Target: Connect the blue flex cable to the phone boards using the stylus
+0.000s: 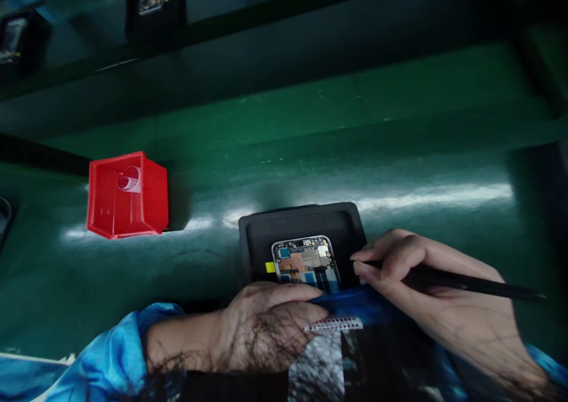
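Note:
My left hand [270, 325] is closed in front of the phone, its fingertips on the end of a white strip with dark red dots [335, 324]. My right hand [437, 298] pinches a slim black tweezers-like tool [479, 285] between thumb and fingers; its tip is hidden by the fingers. Between the hands lies an opened phone [305, 261], its circuit board showing and a yellow tab [270, 267] sticking out on its left. The phone rests in a black tray [257, 236]. My left hand covers the phone's lower part.
A red bin [155, 201] stands to the left on the green work surface [213, 177], with a roll of white red-dotted strip [129, 180] inside. Farther back, more black trays [173, 11] hold opened phones. Dark bars cross the background.

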